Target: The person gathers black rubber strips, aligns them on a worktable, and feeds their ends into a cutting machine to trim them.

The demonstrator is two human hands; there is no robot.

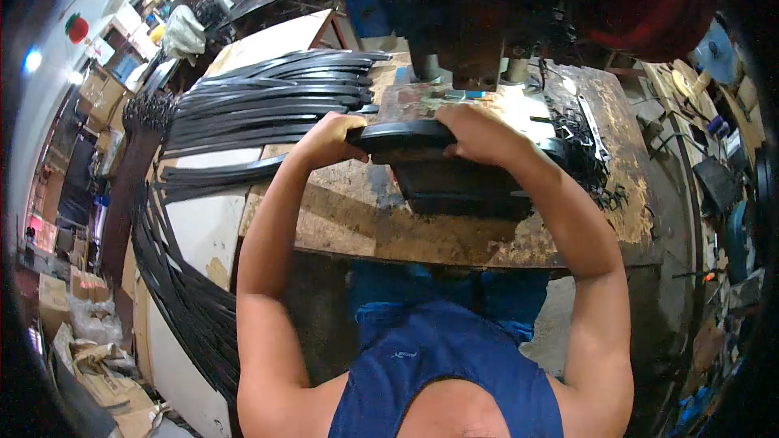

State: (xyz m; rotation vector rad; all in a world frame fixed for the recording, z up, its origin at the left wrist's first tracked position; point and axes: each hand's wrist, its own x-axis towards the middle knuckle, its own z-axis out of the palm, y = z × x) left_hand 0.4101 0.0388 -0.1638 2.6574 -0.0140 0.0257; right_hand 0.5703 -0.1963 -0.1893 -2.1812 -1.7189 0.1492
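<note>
My left hand (333, 139) and right hand (480, 135) are curled around the curved black strips (406, 136) at two separate spots, seemingly to steady them over the tabletop (333, 215), near the machine's metal block (475, 61).

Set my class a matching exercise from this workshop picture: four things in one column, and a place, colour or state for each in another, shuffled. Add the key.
Things
1. Wrench
2. Left hand
3. Sleeveless top
4. Round ornament

Descriptions
A. Dark blue
B. Red, high on the picture's left
C. On the worktable, beside small black scraps
D. Holding a curved black piece

Pairs: 1-C, 2-D, 3-A, 4-B
</note>
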